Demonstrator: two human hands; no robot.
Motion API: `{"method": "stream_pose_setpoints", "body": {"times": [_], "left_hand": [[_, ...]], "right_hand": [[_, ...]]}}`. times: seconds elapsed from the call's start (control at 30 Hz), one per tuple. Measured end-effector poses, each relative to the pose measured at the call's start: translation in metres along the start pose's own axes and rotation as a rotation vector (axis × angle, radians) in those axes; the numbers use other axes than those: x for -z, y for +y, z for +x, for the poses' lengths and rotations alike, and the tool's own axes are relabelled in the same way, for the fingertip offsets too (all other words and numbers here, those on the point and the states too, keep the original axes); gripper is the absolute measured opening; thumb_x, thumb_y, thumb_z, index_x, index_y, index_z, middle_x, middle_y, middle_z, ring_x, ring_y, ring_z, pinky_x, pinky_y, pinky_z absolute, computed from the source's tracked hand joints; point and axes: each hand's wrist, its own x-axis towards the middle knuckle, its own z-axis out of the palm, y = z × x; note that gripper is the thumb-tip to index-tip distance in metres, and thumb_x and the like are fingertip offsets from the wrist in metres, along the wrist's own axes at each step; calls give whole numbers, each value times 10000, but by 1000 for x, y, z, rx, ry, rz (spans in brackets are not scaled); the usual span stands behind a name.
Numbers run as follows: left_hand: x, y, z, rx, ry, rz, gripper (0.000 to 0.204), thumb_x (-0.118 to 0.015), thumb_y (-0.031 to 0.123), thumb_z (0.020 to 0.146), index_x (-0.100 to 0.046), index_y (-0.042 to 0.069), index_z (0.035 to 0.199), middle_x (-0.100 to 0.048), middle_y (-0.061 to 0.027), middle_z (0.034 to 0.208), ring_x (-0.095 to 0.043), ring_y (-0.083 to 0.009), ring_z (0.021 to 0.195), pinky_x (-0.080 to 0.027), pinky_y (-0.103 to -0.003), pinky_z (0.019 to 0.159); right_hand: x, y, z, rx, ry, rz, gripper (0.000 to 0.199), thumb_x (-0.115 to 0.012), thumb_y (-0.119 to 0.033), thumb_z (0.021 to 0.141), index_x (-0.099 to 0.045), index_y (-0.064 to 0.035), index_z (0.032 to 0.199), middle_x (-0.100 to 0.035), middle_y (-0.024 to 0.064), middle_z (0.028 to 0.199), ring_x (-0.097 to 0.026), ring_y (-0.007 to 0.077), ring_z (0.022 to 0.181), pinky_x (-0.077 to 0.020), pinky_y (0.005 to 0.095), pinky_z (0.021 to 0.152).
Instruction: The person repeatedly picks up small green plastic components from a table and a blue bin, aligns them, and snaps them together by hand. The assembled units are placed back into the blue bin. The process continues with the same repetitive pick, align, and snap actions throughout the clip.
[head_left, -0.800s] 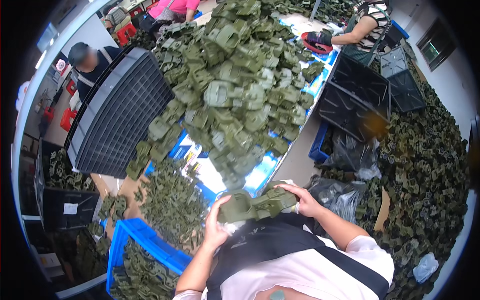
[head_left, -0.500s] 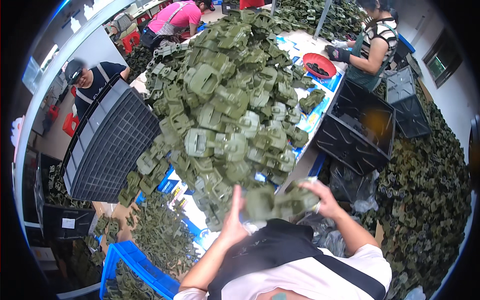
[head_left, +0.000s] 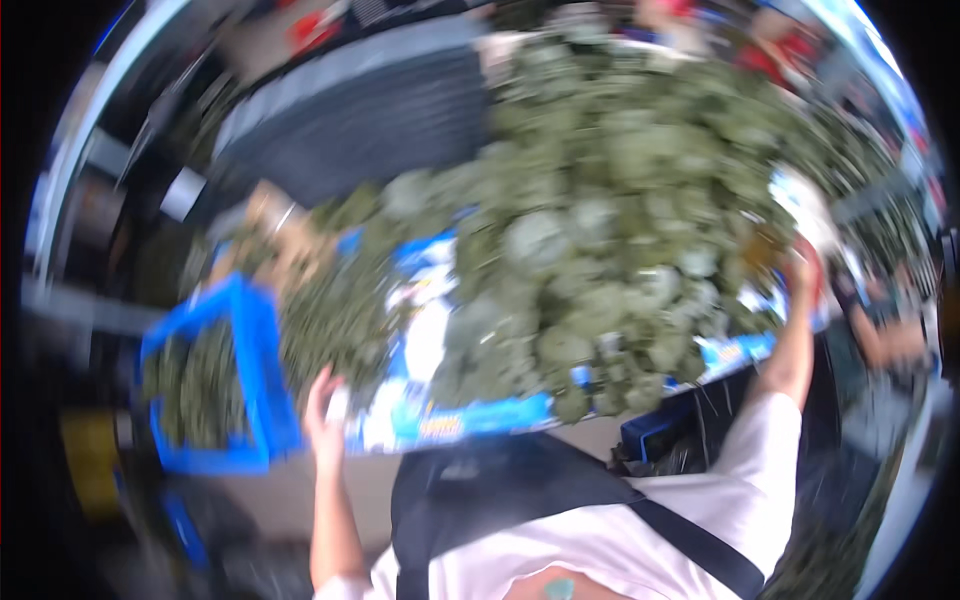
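Left hand (head_left: 322,408), fingers spread, rests at the bench's (head_left: 470,420) near edge beside the blue crate (head_left: 255,385); right hand (head_left: 797,268) reaches the green heap's (head_left: 620,220) far side, its grip too blurred to tell.

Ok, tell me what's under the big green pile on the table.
Under the heap of green parts lies a blue and white printed sheet, showing along the near edge. Whatever sits beneath the middle is covered, and the frame is blurred.

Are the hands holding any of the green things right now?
Too blurry to tell. The left hand is up by the blue crate; the right hand reaches into the green pile, grip unclear.
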Motion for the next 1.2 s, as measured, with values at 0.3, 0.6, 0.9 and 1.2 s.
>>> {"method": "stream_pose_setpoints", "body": {"times": [0.3, 0.6, 0.9, 1.2], "left_hand": [[179, -62, -22, -37, 505, 783, 494, -661, 101, 743, -522, 105, 1217, -567, -130, 1111, -503, -288, 1061, -373, -368, 932], [361, -138, 121, -36, 885, 944, 712, -701, 204, 677, -382, 153, 1312, -395, -199, 1267, -368, -368, 1176, -318, -459, 967], [421, -159, 168, -112, 610, 778, 578, -676, 175, 650, -494, 181, 1198, -576, -111, 1062, -517, -304, 1039, -351, -439, 953], [284, -39, 62, -762, -287, 927, 812, -651, -19, 598, -313, 55, 1333, -432, -254, 1194, -453, -423, 1053, -374, -466, 911]], "right_hand": [[-194, -140, -224, 492, 233, -144, 294, -508, -63, 832, -593, 15, 1102, -619, 138, 1083, -590, 245, 953, -445, 336, 856], [-442, -256, -531, 491, -542, -305, 394, -421, 75, 662, -611, 19, 1003, -625, 140, 986, -579, 264, 957, -403, 340, 902], [-554, -326, -652, 357, -1013, -170, 293, -542, 48, 719, -626, -32, 988, -636, 130, 951, -606, 272, 907, -449, 318, 815], [-671, -356, -723, -816, -1312, 653, 753, -553, -299, 871, -71, -160, 1433, -329, 105, 1392, -435, 265, 1198, -405, 425, 952]]}}
